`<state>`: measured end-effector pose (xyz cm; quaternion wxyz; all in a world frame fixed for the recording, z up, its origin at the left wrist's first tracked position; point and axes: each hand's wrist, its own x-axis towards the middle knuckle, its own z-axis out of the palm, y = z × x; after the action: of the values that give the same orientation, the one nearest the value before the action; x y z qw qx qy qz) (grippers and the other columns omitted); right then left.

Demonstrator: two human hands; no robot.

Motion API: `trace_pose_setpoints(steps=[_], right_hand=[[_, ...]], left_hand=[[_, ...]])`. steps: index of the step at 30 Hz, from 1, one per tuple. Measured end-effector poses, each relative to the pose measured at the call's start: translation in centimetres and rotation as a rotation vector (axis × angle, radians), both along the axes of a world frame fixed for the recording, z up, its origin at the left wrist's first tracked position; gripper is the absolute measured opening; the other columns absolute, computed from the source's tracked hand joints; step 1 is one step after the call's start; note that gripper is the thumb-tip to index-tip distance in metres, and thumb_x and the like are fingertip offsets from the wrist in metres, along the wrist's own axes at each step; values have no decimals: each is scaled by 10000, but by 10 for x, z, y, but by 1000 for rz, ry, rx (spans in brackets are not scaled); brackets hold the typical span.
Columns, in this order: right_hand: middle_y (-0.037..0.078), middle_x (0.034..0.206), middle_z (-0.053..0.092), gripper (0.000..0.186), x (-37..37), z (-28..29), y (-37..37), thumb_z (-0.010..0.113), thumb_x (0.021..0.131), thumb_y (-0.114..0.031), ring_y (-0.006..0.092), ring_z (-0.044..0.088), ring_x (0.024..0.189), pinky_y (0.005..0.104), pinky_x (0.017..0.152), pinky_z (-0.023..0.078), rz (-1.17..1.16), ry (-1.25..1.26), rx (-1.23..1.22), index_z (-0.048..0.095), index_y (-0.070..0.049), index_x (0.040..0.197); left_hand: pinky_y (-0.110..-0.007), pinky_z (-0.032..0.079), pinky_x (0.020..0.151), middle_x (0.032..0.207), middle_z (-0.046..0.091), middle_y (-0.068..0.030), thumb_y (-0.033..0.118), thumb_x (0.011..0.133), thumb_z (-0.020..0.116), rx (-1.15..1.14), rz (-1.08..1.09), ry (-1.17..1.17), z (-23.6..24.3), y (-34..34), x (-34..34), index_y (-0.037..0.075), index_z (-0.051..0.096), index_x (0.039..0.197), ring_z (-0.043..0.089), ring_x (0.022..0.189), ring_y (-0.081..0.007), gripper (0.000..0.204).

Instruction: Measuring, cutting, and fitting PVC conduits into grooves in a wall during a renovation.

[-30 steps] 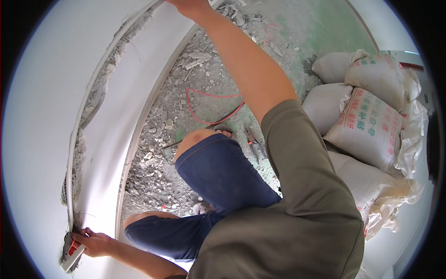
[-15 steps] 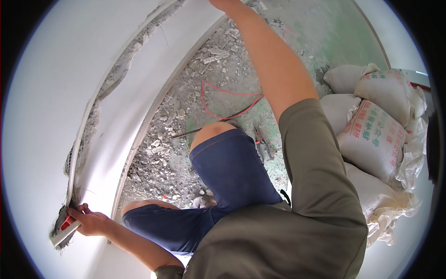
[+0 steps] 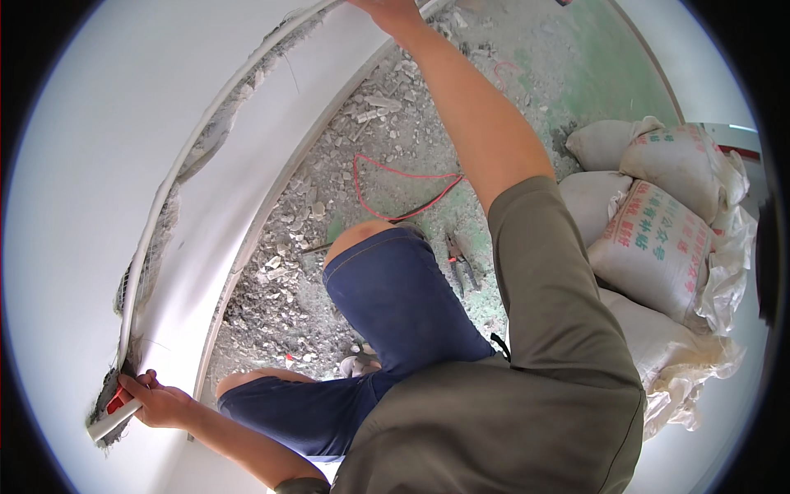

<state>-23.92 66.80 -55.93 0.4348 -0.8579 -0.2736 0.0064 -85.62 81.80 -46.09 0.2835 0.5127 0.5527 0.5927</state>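
A long white conduit pipe runs in a bowed line along a rough groove chopped into the white wall. At the groove's lower end, my left hand is closed on a short slanting end of white pipe. Its fingertips lie against a red piece, perhaps a wall box, set in the broken hole. Far ahead, my right hand reaches to the pipe's upper stretch at the picture's top edge. Its fingers are mostly cut off there, so its grip is hidden.
Rubble covers the floor along the wall. A loop of red wire and red-handled pliers lie beyond my knee, with a dark rod partly behind it. Stuffed white woven sacks are piled at the right.
My right hand has shifted slightly left and down, and the pipe's upper stretch now shows beside it. My body has moved a little, uncovering more of the pliers. My left hand stays put.
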Motion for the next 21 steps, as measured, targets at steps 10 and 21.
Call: trace_pose_setpoints(steps=[10, 21], right_hand=[[212, 1337, 506, 768, -6, -4, 18, 679, 812, -521, 315, 494, 1232, 464, 931, 480, 97, 225, 0, 466, -33, 1366], [171, 1496, 362, 795, -136, 48, 7, 603, 908, -477, 265, 359, 1366, 342, 1122, 256, 227, 94, -15, 316, 17, 1460]], left_hand=[[-305, 533, 557, 868, 666, -163, 146, 892, 643, 11, -54, 16, -22, 13, -52, -112, 635, 1075, 591, 630, -185, 317], [-258, 514, 493, 1090, 640, -140, 9, 921, 576, 11, -288, -348, 5, -3, -25, -60, 468, 1202, 568, 550, -114, 309]])
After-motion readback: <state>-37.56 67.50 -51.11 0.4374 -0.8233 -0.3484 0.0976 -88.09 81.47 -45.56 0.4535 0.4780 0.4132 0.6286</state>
